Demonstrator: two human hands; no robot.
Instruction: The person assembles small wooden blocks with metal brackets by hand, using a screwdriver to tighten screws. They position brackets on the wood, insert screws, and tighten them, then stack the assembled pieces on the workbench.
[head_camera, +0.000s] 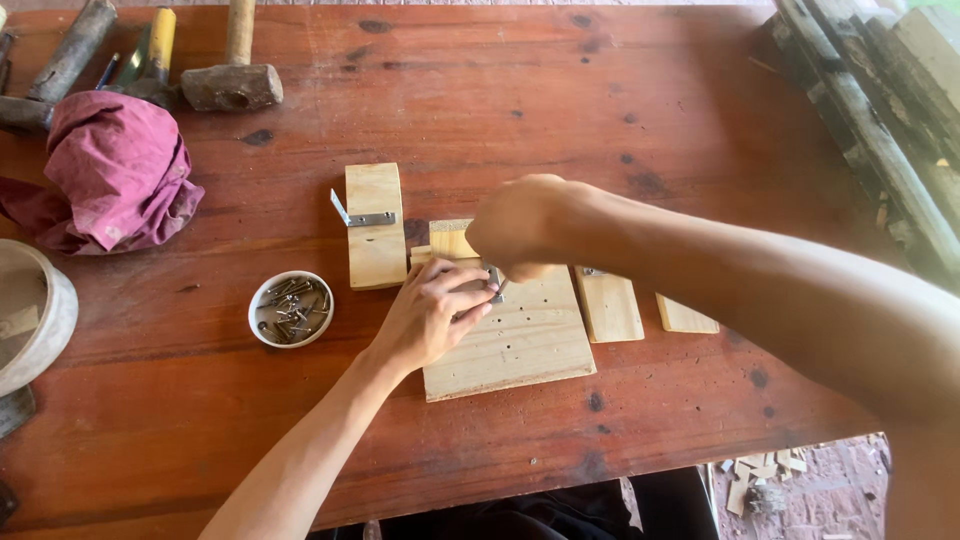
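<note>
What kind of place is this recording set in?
Likely a small woodworking bench: a worn wooden table with a mallet, a dish of screws, and cut wooden boards under both hands.

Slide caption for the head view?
Both hands, left hand and right hand, press a metal bracket onto a drilled wooden board.

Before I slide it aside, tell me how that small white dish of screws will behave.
The small white round dish looks shallow, so a quick shove could spill the loose metal screws. It probably slides easily on the smooth red-brown wooden table. Likely heavy for its size.
</note>
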